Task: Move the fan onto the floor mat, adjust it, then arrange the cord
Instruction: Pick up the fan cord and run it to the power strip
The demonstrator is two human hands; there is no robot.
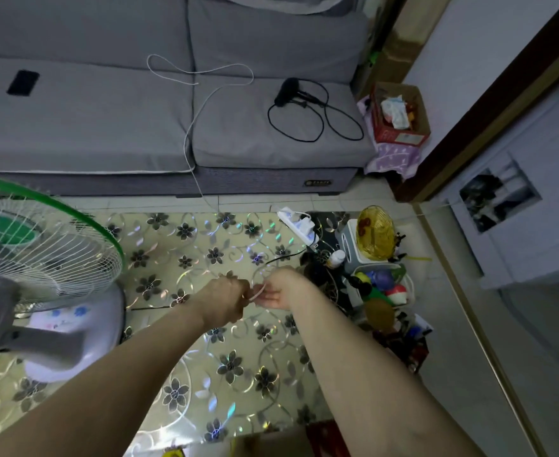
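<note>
The fan [37, 258], with a white grille, green rim and round white base, stands at the left on the shiny floral floor mat [205, 374]. Both my hands meet over the middle of the mat. My left hand [225, 300] is closed around a thin white cord [259, 290]. My right hand [276, 288] pinches the same cord right beside it. A loop of the cord arcs faintly above my hands; where it runs beyond them is hard to tell.
A grey sofa [106, 120] fills the back, with a white cable [192, 127], a black hair dryer [288, 90] and a phone [23, 82] on it. A white power strip [299, 225] lies at the mat's far edge. Baskets of toys [380, 285] crowd the right.
</note>
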